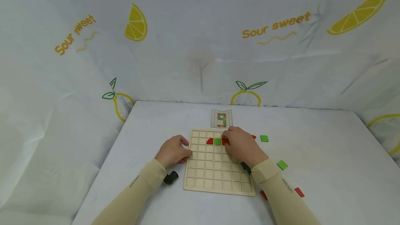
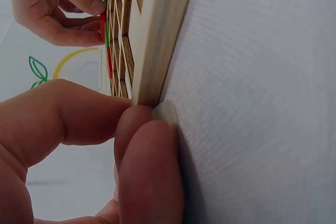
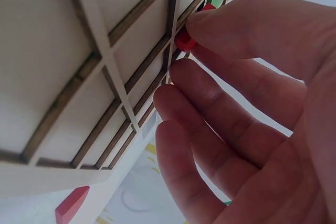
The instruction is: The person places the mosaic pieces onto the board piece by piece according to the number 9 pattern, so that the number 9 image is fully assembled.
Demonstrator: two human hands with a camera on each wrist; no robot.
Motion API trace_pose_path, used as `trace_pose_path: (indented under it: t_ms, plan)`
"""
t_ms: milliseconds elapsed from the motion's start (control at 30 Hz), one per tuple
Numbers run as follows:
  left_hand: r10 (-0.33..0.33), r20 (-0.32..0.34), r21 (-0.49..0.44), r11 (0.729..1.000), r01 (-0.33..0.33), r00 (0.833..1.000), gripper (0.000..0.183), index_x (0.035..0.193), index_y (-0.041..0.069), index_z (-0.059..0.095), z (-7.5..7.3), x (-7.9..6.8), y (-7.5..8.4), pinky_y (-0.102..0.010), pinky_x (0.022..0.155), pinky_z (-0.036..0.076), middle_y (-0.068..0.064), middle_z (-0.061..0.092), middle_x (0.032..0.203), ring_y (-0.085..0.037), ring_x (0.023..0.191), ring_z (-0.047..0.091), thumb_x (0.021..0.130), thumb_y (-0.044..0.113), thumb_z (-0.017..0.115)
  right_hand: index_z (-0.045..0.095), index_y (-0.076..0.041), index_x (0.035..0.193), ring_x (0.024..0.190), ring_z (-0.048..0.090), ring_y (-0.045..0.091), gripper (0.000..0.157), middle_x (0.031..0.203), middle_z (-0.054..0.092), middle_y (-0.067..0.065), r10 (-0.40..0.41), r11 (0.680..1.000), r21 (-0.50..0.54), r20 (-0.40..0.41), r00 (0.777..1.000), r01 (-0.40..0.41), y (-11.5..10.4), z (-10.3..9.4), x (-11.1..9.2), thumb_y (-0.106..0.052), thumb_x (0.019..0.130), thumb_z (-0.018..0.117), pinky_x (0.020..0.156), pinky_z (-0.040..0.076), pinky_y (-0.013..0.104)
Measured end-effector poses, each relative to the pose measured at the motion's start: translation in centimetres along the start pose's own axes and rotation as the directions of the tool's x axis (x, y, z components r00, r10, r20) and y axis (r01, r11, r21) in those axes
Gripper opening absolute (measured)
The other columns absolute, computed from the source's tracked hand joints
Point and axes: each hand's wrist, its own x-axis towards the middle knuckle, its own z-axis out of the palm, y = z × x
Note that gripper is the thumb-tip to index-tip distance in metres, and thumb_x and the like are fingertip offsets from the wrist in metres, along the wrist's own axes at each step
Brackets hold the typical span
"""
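Observation:
A wooden grid board (image 1: 209, 174) lies flat on the white table. In one of its upper rows sit a red tile with a rounded corner (image 1: 210, 141) and a green square tile (image 1: 217, 141), side by side. My right hand (image 1: 244, 147) pinches another red tile (image 3: 184, 41) between thumb and index finger, at the cell just right of the green one; its other fingers are loosely bent over the board. At the board's left edge, my left hand (image 1: 173, 151) holds the rim (image 2: 152, 72), thumb on top and fingertips against the side.
Behind the board lies a pattern card (image 1: 222, 118) with a printed coloured grid. To the right are loose green squares (image 1: 264, 138) and several red tiles (image 1: 299, 192), one partly under the right sleeve. A black device (image 1: 171, 177) is at the left wrist. A lemon-printed cloth hangs behind.

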Motion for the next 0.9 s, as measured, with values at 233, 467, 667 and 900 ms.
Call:
trace_pose_path:
  t_ms: [233,467,667,900]
  plan:
    - [-0.001,-0.001,0.014,1.000,0.001,1.000,0.034,0.116,0.010,0.066,-0.04,0.15,-0.09,-0.028,0.062,0.054,-0.004,0.072,0.080,-0.016,0.064,0.068,0.086,0.018,0.080,0.080,-0.006,0.111,0.096,0.068,0.023,0.016,0.099,0.070,0.005,0.000,1.000,-0.009,0.013,1.000,0.000,-0.05,0.01,0.06,-0.008,0.096,0.074,0.078,0.059,0.036]
    - [-0.008,-0.001,0.017,1.000,0.008,1.000,0.033,0.115,0.011,0.066,-0.02,0.22,-0.02,-0.028,0.063,0.054,-0.004,0.072,0.080,-0.016,0.064,0.068,0.086,0.018,0.081,0.080,-0.006,0.111,0.094,0.067,0.023,0.017,0.100,0.070,0.005,0.010,1.000,-0.006,0.024,1.000,-0.010,0.00,-0.05,0.04,-0.007,0.095,0.073,0.077,0.058,0.036]
    - [-0.014,-0.006,0.018,1.000,0.014,1.000,0.033,0.115,0.011,0.066,0.05,0.39,-0.04,-0.028,0.062,0.054,-0.004,0.072,0.081,-0.016,0.064,0.069,0.086,0.019,0.081,0.079,-0.006,0.111,0.091,0.065,0.021,0.018,0.100,0.069,0.005,0.012,1.000,-0.006,0.033,0.999,-0.011,0.10,0.03,0.19,-0.007,0.094,0.073,0.075,0.057,0.034]
    - [-0.008,-0.005,0.022,1.000,0.009,1.000,0.033,0.115,0.011,0.066,0.04,0.45,-0.09,-0.028,0.062,0.053,-0.004,0.072,0.081,-0.016,0.064,0.069,0.086,0.019,0.081,0.079,-0.005,0.110,0.091,0.065,0.022,0.016,0.099,0.069,0.005,0.001,1.000,-0.013,0.032,0.999,-0.001,0.05,-0.02,0.15,-0.010,0.095,0.075,0.075,0.057,0.035]
